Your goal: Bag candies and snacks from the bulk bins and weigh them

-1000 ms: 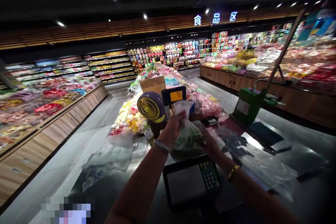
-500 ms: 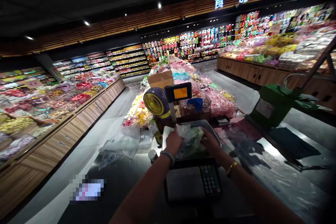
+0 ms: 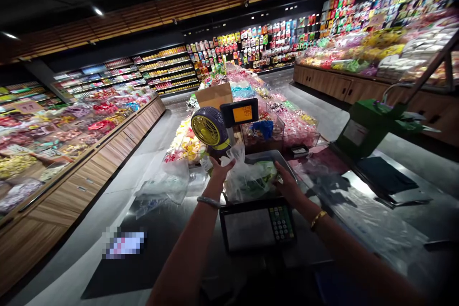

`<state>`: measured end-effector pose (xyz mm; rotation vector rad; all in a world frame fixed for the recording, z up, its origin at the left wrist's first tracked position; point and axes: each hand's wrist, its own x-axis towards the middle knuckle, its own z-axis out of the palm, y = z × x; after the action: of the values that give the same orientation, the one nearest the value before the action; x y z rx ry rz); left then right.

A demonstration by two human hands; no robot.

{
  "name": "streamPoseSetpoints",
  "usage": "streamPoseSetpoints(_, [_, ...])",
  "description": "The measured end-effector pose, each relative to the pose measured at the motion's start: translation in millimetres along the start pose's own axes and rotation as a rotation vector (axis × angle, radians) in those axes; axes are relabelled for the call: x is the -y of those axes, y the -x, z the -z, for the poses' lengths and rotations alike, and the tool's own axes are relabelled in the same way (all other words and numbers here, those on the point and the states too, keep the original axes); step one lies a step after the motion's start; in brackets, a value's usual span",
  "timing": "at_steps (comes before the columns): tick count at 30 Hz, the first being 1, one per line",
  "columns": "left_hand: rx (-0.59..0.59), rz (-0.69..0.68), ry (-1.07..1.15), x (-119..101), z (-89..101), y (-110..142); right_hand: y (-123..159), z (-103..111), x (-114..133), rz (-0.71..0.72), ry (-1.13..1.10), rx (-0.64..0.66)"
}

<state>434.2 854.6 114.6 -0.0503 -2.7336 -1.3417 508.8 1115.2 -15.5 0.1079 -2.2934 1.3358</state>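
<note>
A clear plastic bag (image 3: 247, 179) with green leafy-looking contents sits on the metal pan (image 3: 278, 155) of a weighing scale. My left hand (image 3: 218, 174) is open at the bag's left side, thumb and fingers spread, a grey bracelet on its wrist. On the other side my right hand (image 3: 289, 184) rests against or just beside the bag, fingers and thumb apart; a gold bracelet circles that wrist. The scale's orange display (image 3: 244, 112) stands behind the pan, and its keypad (image 3: 281, 224) is in front. What exactly fills the bag is blurred.
A yellow and purple fan (image 3: 208, 129) stands left of the display. Loose plastic bags (image 3: 168, 184) lie to the left, and plastic sheeting (image 3: 369, 215) spreads on the right. A green box-shaped object (image 3: 366, 126) stands at right. Candy bins (image 3: 297, 126) lie beyond the scale.
My left hand has opened and moved left, off the bag. The bag's top now stands up loosely. The right hand stays at its right side. Figures on the display have changed; the view has tilted down.
</note>
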Motion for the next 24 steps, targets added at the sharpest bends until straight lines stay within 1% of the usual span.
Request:
streamPoseSetpoints(2, [-0.032, -0.04, -0.04, 2, 1.1, 18, 6, 2, 4, -0.011, 0.013, 0.005])
streamPoseSetpoints(4, [-0.022, -0.089, -0.108, 6, -4.4, 42, 11, 3, 8, -0.024, 0.021, 0.022])
streamPoseSetpoints(6, [0.042, -0.145, -0.191, 11, -14.9, 63, 13, 2, 10, -0.02, 0.02, 0.043])
streamPoseSetpoints(8, [0.119, -0.196, -0.287, 17, -26.6, 75, 10, 0, 10, 0.004, 0.024, 0.05])
streamPoseSetpoints(9, [0.142, -0.213, -0.324, 19, -31.5, 76, 6, -2, 11, 0.014, 0.031, 0.05])
streamPoseSetpoints(11, [0.16, -0.235, -0.387, 19, -38.0, 70, -4, -6, 12, 0.016, 0.055, 0.05])
streamPoseSetpoints(15, [0.204, -0.257, -0.505, 13, -38.4, 49, -20, -9, 12, -0.03, 0.101, 0.064])
streamPoseSetpoints(17, [0.239, -0.253, -0.55, 12, -35.1, 43, -21, -4, 8, -0.027, 0.142, 0.094])
streamPoseSetpoints(19, [0.253, -0.244, -0.591, 13, -30.6, 43, -16, 3, 1, -0.051, 0.146, 0.117])
streamPoseSetpoints(22, [0.259, -0.244, -0.662, 14, -21.6, 51, -7, 17, -6, -0.055, 0.156, 0.135])
streamPoseSetpoints(24, [0.268, -0.236, -0.653, 14, -14.8, 58, -1, 26, -7, -0.042, 0.164, 0.136])
